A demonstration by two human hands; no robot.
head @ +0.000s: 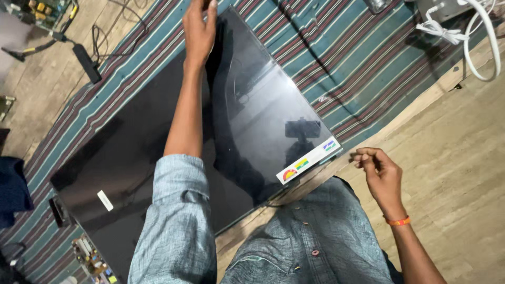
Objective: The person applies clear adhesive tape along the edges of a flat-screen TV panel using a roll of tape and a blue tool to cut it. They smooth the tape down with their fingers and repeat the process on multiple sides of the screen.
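Observation:
A large flat black television (pixel 252 121) lies screen up on a striped teal and maroon cloth (pixel 357 58). A white sticker strip with coloured logos (pixel 307 160) marks its near right corner, and a small white label (pixel 105 200) sits near its left end. My left hand (pixel 199 29) reaches across the screen and grips the television's far edge; its fingertips run out of the picture. My right hand (pixel 377 171), with an orange band on the wrist, hovers just right of the near corner with its fingers curled and nothing in it.
A circuit board (pixel 44 10) and a black power adapter with cable (pixel 87 63) lie at the top left. White cables (pixel 476 47) sit at the top right. Another circuit board (pixel 89 257) pokes out at the bottom left, near a dark blue cloth (pixel 13 189).

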